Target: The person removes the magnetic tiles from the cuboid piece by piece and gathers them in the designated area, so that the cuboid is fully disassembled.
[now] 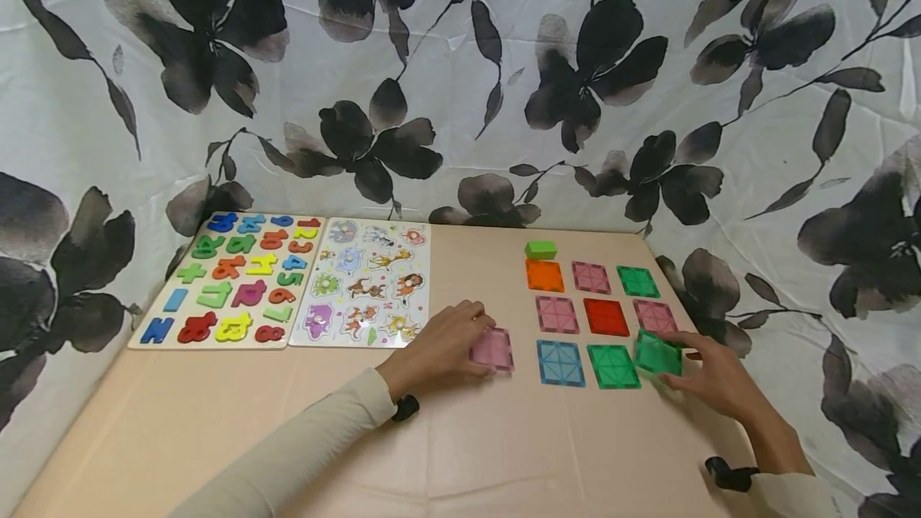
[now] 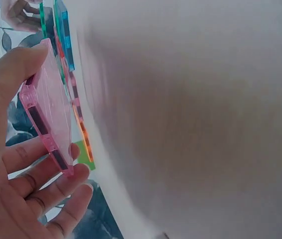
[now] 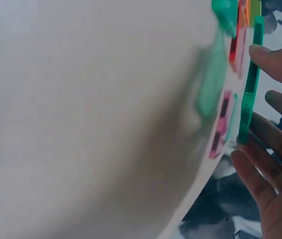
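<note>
My left hand pinches a pink translucent magnetic tile by its edges, thumb on one side and fingers on the other. In the left wrist view that pink tile is held on edge, raised off the table. At the right end of the tiles, my right hand holds a green magnetic tile between thumb and fingers; the right wrist view shows this green tile lifted above the surface. Left of it lie a green tile and a blue tile.
More tiles lie in rows behind, including a red tile and an orange tile. A light green block sits at the back. On the left are a letter-and-number puzzle board and an animal picture board. Floral cloth hangs behind the table.
</note>
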`<state>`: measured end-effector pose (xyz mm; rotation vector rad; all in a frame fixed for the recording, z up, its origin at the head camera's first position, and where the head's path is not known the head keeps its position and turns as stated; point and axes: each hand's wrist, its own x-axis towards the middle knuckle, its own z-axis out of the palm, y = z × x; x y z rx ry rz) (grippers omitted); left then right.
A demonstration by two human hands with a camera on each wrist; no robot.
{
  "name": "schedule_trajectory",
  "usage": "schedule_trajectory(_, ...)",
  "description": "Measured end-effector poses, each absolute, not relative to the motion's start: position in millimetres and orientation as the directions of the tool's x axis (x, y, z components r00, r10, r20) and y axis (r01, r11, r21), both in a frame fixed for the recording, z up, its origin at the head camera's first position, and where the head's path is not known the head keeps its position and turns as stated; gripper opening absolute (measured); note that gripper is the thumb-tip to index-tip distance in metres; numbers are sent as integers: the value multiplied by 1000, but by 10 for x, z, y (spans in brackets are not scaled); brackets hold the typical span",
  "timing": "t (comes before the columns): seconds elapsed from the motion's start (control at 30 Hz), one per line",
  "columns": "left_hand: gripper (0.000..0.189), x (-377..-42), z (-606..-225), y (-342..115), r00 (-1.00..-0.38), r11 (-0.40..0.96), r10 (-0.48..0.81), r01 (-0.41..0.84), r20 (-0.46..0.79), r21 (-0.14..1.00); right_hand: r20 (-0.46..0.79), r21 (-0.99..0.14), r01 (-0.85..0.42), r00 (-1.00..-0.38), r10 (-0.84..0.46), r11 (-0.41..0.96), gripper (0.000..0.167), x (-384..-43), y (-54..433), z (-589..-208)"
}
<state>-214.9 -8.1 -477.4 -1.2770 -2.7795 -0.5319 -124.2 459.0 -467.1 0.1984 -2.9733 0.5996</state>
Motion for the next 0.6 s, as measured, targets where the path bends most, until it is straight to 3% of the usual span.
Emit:
schedule_trajectory(0.37,64,-2114,-4828,-12,-637,584,753,762,164,281,-14,-417,-87,-995,-102,905,71,-1231,4659,-4822)
schedule_trajectory(0.6,71,-2085,-4861,7,-624,581,767,774,151,251,-16,-408,-122,-990,-140,905,73,-1231,4615,-4775)
